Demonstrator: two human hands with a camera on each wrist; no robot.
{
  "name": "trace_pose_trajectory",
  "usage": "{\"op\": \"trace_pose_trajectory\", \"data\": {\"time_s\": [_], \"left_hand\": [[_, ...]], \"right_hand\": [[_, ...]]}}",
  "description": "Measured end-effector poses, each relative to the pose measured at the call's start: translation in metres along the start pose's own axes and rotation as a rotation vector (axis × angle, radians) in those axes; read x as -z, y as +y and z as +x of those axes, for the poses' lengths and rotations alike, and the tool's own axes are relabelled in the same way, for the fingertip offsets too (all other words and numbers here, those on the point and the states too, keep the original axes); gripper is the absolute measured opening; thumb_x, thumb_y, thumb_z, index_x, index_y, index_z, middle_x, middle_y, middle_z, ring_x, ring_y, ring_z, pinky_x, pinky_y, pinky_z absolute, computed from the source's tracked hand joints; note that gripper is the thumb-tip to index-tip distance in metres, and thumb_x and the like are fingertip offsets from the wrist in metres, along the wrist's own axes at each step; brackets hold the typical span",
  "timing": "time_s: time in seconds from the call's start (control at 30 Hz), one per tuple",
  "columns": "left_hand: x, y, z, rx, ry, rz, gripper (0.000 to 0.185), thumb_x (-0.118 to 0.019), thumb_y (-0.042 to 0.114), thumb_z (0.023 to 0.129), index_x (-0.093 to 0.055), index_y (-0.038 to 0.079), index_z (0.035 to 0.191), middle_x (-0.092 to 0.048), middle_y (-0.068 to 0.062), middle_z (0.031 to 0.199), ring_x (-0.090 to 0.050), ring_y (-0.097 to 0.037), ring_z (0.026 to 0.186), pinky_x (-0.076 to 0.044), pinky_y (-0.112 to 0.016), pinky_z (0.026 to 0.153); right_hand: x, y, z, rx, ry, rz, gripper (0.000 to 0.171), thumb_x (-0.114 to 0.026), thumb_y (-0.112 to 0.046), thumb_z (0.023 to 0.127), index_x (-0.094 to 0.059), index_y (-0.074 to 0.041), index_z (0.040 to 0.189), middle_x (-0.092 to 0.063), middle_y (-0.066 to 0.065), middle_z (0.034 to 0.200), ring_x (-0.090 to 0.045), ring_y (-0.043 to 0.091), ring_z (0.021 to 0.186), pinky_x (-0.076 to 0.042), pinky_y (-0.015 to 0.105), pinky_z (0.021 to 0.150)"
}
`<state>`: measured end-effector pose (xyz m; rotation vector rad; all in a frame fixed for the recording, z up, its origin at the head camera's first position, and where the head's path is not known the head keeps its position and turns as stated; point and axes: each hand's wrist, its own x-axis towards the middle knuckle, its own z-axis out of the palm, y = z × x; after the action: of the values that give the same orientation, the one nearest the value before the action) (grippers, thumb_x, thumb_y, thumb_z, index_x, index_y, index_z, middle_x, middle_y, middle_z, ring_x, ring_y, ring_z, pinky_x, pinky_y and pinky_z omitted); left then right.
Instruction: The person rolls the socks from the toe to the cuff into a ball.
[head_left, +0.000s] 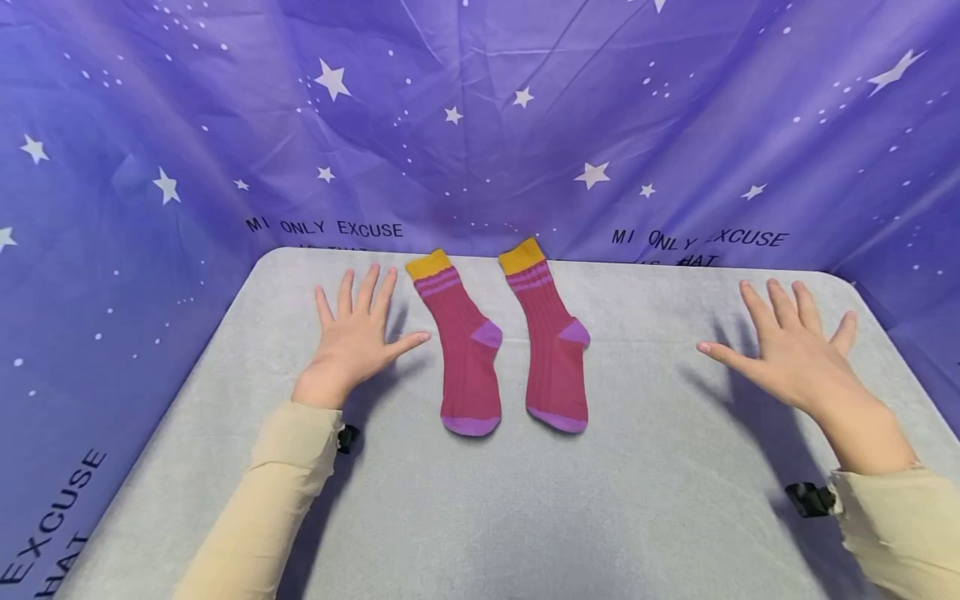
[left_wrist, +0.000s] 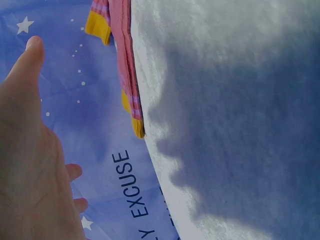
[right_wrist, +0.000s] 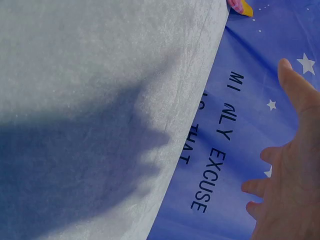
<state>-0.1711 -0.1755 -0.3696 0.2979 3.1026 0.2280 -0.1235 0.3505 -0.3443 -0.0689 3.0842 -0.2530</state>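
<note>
Two crimson socks with yellow cuffs and purple heels and toes lie flat, side by side, near the table's far edge: the left sock [head_left: 463, 346] and the right sock [head_left: 553, 342]. My left hand [head_left: 358, 333] hovers palm down with fingers spread, just left of the left sock, holding nothing. Far to the right, my right hand [head_left: 791, 346] is also spread and empty above the table. In the left wrist view the socks [left_wrist: 125, 55] show edge-on beside my palm [left_wrist: 30, 165]. The right wrist view shows my fingers [right_wrist: 295, 170] and a yellow cuff tip [right_wrist: 240, 6].
A grey felt-like cover lies over the table [head_left: 645, 500], with rounded far corners. A purple star-printed cloth [head_left: 480, 125] with black lettering walls in the back and both sides. Hand shadows fall on the cover.
</note>
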Motion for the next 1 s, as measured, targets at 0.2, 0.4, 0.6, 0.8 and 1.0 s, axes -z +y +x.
{"op": "trace_pose_trajectory", "data": {"time_s": [0.2, 0.4, 0.6, 0.8, 1.0], "left_hand": [[-0.001, 0.006, 0.001, -0.015, 0.012, -0.007, 0.108, -0.051, 0.077, 0.085, 0.001, 0.022, 0.161, -0.002, -0.009, 0.17, 0.005, -0.043, 0.154, 0.013, -0.073, 0.115], [-0.002, 0.013, 0.001, -0.027, 0.009, -0.003, 0.108, -0.05, 0.079, 0.084, 0.001, 0.023, 0.161, -0.002, -0.009, 0.17, 0.004, -0.044, 0.154, 0.009, -0.072, 0.117], [-0.004, 0.02, 0.0, -0.034, 0.004, -0.015, 0.109, -0.048, 0.081, 0.083, 0.004, 0.026, 0.161, 0.0, -0.007, 0.17, 0.003, -0.045, 0.154, 0.007, -0.071, 0.118], [-0.007, 0.027, 0.001, -0.055, 0.012, -0.013, 0.107, -0.048, 0.081, 0.084, 0.002, 0.025, 0.161, -0.002, -0.007, 0.17, -0.001, -0.046, 0.153, 0.003, -0.071, 0.119], [-0.006, 0.037, 0.001, -0.058, -0.013, -0.022, 0.106, -0.046, 0.082, 0.084, 0.0, 0.026, 0.161, -0.005, -0.007, 0.17, 0.0, -0.045, 0.154, 0.002, -0.07, 0.12]], "right_hand": [[-0.001, -0.002, 0.002, 0.008, -0.002, -0.005, 0.104, -0.049, -0.072, 0.09, 0.003, -0.018, 0.161, 0.001, 0.028, 0.164, 0.014, 0.05, 0.15, 0.015, 0.087, 0.097], [0.0, -0.005, 0.003, 0.015, 0.002, -0.021, 0.103, -0.048, -0.073, 0.09, 0.003, -0.02, 0.161, -0.005, 0.028, 0.164, 0.007, 0.051, 0.151, 0.009, 0.087, 0.1], [0.0, -0.008, 0.004, 0.029, 0.003, -0.006, 0.103, -0.05, -0.071, 0.09, 0.003, -0.018, 0.161, -0.007, 0.03, 0.163, 0.006, 0.051, 0.15, 0.006, 0.085, 0.102], [0.001, -0.014, 0.007, 0.047, 0.011, 0.023, 0.103, -0.052, -0.069, 0.09, 0.0, -0.016, 0.161, -0.01, 0.032, 0.162, -0.001, 0.053, 0.15, -0.001, 0.084, 0.105], [0.001, -0.019, 0.009, 0.067, 0.022, 0.017, 0.103, -0.052, -0.07, 0.09, -0.003, -0.015, 0.161, -0.015, 0.033, 0.161, -0.01, 0.055, 0.147, -0.008, 0.082, 0.105]]}}
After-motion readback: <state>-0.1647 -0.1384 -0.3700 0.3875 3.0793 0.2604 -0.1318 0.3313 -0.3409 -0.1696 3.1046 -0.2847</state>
